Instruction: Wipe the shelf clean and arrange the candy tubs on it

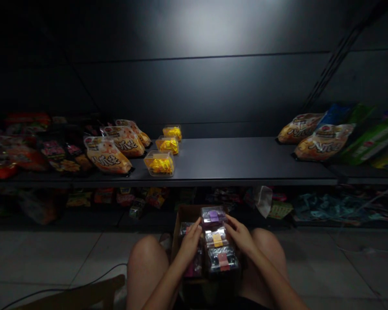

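Note:
Between my knees stands a cardboard box (pixel 177 221) holding several clear plastic boxes with coloured labels. My left hand (pixel 191 241) and my right hand (pixel 241 234) are on either side of the purple-labelled plastic box (pixel 213 216) at the far end, fingers curled against its sides. Nearer to me sit a yellow-labelled plastic box (pixel 217 239) and a pink-labelled plastic box (pixel 223 259). More packs lie under my left hand, partly hidden. The fingertips on the far sides are hard to see in the dim light.
Ahead runs a dark shelf (pixel 229 161). On it, left of centre, stand clear tubs with yellow contents (pixel 161 164), beside orange snack bags (pixel 108 157). Similar bags (pixel 323 144) stand at right. Packets fill a lower shelf. A black cable (pixel 97 280) crosses the floor at left.

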`<state>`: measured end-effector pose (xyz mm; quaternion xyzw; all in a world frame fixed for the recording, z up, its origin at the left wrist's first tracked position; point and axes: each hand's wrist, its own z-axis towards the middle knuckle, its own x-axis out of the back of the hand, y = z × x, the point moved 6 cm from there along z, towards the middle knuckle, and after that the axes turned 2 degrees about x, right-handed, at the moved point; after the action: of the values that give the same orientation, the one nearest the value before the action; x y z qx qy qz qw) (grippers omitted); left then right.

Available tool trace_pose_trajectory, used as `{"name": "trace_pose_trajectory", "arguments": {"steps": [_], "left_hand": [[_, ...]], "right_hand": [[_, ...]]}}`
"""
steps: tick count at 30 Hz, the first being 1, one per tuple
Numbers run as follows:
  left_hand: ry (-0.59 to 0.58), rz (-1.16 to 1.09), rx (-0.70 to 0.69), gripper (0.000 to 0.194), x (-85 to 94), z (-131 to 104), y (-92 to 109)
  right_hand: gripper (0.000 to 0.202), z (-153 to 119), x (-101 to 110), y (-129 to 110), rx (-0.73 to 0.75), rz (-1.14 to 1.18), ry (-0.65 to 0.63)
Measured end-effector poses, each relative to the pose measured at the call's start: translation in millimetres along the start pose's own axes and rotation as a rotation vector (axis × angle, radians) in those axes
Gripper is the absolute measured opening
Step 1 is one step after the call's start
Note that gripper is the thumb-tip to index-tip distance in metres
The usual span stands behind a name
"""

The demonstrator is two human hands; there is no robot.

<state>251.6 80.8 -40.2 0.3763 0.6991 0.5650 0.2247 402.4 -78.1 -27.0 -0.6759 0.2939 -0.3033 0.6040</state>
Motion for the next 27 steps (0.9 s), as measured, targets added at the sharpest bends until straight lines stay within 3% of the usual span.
{"name": "trace_pose_trajectory", "arguments": {"steps": [9, 17, 21, 27], "left_hand": [[0.062, 0.049, -0.11, 0.052, 10.4, -8, 66], [0.058, 0.11, -0.147, 0.055, 18.8, -11, 87], [0.087, 0.166, -0.216, 0.053, 21.2, -11, 98], [0.099, 0.167, -0.393, 0.052, 20.4, 4, 141]], "right_hand": [[0.034, 12, 5, -53, 0.091, -0.05, 0.151], [0.033, 20, 4, -81, 0.172, -0.125, 0.161], [0.033, 20, 0, -107, 0.244, -0.164, 0.147], [0.038, 35, -4, -150, 0.416, -0.2, 0.144]]}}
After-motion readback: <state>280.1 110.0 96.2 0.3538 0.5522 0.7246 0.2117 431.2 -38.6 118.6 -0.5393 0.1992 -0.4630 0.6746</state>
